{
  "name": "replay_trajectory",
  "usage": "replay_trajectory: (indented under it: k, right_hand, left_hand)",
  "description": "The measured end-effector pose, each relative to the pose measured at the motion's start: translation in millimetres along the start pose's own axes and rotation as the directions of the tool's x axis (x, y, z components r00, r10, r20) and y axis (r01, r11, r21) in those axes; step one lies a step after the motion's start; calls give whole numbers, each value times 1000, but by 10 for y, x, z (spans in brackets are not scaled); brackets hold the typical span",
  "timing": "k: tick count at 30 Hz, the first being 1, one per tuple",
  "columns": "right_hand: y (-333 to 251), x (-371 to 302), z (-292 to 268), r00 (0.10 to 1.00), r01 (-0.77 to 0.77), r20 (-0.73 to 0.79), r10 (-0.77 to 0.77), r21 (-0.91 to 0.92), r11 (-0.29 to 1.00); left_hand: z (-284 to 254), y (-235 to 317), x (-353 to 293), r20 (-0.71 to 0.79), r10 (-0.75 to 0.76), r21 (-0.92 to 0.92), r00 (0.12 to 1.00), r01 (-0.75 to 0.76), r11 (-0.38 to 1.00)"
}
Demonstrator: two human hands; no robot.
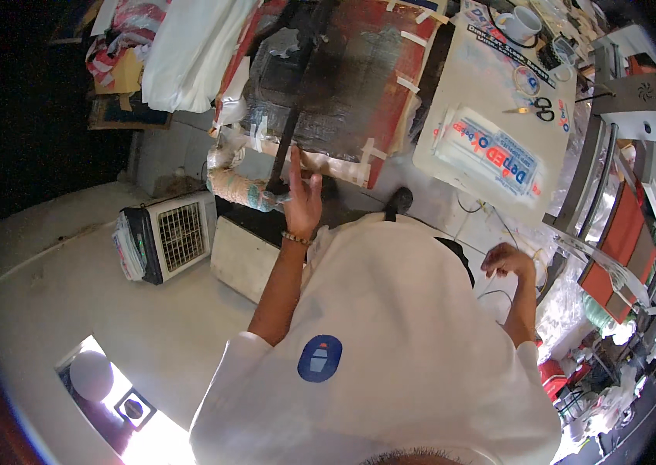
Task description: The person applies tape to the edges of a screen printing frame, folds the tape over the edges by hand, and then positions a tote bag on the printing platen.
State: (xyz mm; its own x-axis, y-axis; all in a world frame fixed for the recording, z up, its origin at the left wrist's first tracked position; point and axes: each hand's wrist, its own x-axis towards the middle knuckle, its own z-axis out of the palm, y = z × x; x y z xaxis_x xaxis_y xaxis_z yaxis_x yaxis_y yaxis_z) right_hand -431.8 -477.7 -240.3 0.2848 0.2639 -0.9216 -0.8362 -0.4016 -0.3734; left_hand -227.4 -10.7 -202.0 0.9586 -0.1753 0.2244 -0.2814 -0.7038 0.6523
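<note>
A screen-printing frame [386, 105] with a dark mesh and red-brown edges lies ahead of me, patched with pale tape. Along its left part runs a dark bar [289, 136], its near end beside my left hand [302, 203]. That hand's index finger is stretched along the bar at the frame's near edge, and the thumb stands apart; its other fingers are mostly hidden. Left of it curves a handle-like piece [241, 188] wrapped in worn tape. My right hand [510, 262] hangs at my right side, fingers loosely bent, with nothing visible in it.
A pale table [452, 93] at the right bears a printed plastic sheet [491, 155], black-handled scissors [545, 108], a tape roll [527, 80] and a white mug [523, 25]. A grey press machine [638, 101] stands farther right. White cloth [188, 54] hangs left; a grilled box [181, 232] sits below.
</note>
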Motion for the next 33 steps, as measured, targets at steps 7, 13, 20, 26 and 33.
replay_trajectory:
  k: [7,13,20,26,33]
  right_hand:
    - [-785,-486,-750,680,375,-564,-469,-282,883]
    - [-1131,-294,-1509,123,172,-774,-621,-599,782]
    - [-1614,223,-2113,45,-81,-648,-760,-761,644]
    - [-1658,739,-2701,67,-247,-541,-838,-823,512]
    - [-1794,820,-2689,93,-310,-573,-814,-794,523]
  left_hand:
    - [-84,198,56,210,-158,-174,965,196,965]
    - [-35,25,-166,66,-243,-182,968,251,951]
    - [-123,62,12,138,-184,-198,973,209,958]
    - [-177,-61,-458,11,-83,-37,997,83,996]
    - [-421,350,-699,290,-182,-112,939,222,968]
